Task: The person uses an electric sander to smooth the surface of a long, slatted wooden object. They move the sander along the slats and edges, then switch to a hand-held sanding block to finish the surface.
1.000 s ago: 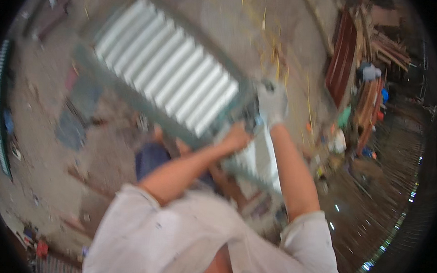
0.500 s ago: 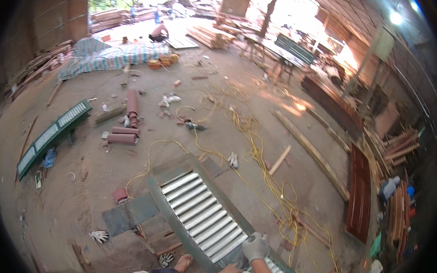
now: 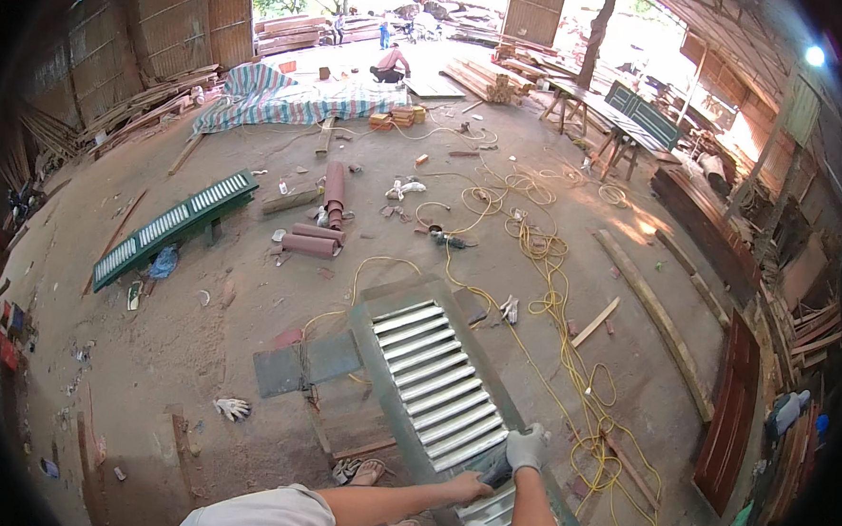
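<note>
A green louvered shutter panel (image 3: 386, 375) with pale slats lies before me, running from the lower right toward the middle. At its crosspiece, my right hand (image 3: 527, 450), in a light grey glove, is closed near the right-hand rail. My left hand (image 3: 466, 487), bare, is closed lower and to the left of it. Between the two hands is a dark grey object (image 3: 496, 465); I cannot tell whether it is a hand tool or part of the crosspiece. The fingers' undersides are hidden. My forearms cover some of the lower slats.
Yellow cords (image 3: 552, 298) tangle over the floor to the right, beside a long timber beam (image 3: 656, 318). Grey flat pieces (image 3: 282, 372) and a loose glove (image 3: 232, 408) lie left of the panel. Another green shutter (image 3: 175, 228) stands farther left. A person (image 3: 390, 66) crouches far back.
The view has swung left and up, so the scene sits farther right and shows more of my left arm. Both hands remain around the panel's crosspiece, with the left now nearer the dark object.
</note>
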The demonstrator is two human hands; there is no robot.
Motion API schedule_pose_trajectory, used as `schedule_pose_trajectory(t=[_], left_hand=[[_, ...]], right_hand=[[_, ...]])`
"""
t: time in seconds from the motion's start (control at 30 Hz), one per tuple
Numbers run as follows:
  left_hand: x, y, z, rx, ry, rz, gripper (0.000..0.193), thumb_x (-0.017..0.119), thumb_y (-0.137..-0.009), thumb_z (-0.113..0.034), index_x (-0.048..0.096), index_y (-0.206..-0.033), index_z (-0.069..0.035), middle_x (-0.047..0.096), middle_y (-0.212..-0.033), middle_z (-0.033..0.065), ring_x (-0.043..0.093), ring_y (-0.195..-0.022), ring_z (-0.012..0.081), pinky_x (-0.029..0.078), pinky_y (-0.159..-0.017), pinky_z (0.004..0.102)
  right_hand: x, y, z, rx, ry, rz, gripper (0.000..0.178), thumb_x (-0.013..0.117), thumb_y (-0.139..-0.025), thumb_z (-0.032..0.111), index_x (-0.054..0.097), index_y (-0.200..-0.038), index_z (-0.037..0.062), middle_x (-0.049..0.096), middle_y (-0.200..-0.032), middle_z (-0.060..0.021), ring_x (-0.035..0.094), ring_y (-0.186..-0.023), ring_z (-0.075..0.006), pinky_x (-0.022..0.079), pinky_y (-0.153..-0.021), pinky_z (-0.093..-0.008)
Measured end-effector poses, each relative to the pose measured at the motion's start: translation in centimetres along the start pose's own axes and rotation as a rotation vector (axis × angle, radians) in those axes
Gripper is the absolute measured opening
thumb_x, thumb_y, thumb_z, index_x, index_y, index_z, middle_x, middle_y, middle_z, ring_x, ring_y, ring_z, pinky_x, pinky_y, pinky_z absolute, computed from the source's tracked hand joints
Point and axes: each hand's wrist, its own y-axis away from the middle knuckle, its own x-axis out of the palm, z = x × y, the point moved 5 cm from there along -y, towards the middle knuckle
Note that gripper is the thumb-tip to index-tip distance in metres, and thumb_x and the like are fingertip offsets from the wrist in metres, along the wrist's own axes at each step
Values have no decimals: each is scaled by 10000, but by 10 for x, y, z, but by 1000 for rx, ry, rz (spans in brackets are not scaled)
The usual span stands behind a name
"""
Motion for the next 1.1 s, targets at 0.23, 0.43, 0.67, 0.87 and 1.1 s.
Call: schedule_pose_trajectory(t=[0.23, 0.43, 0.67, 0.87, 1.1], left_hand=[[-26, 66, 3, 200, -84, 118, 383, 795, -860, -314, 724, -1059, 6, 706, -873, 85, 642, -749, 201, 528, -680, 382], [-24, -22, 5, 162, -395, 190, 585, 831, -880, -359, 697, -1243, 80, 759, -1111, 227, 709, -995, 350, 570, -905, 456], [-32, 1, -7, -32, -75, 176, 646, 918, -840, -305, 662, -1251, 123, 774, -1069, 261, 744, -950, 375, 584, -890, 451], [-47, 89, 27, 182, -196, 133, 360, 821, -898, -234, 734, -1145, 14, 782, -988, 215, 749, -876, 311, 567, -807, 420], [5, 34, 42, 343, -199, -23, 360, 761, -857, -157, 723, -1140, 63, 775, -1032, 286, 751, -998, 455, 569, -905, 476]], right_hand=[[21, 78, 13, 72, -104, -73, 463, 681, -893, 297, 677, -1268, 26, 573, -1478, -294, 556, -1403, -459, 458, -1183, -529], [53, -20, -75, -89, -191, -152, 752, 727, -990, 419, 502, -1596, 34, 526, -1601, -301, 483, -1519, -411, 372, -1279, -515], [36, 9, -22, 306, -207, 122, 544, 763, -870, 384, 684, -1292, 50, 700, -1347, -274, 675, -1275, -364, 519, -1090, -465], [43, 109, 11, 238, -109, -39, 487, 723, -852, 325, 702, -1279, 92, 649, -1310, -224, 674, -1191, -417, 538, -1064, -474], [35, 44, 4, 45, 124, -58, 457, 731, -845, 352, 743, -1230, 106, 714, -1192, -159, 713, -1126, -352, 565, -985, -475]])
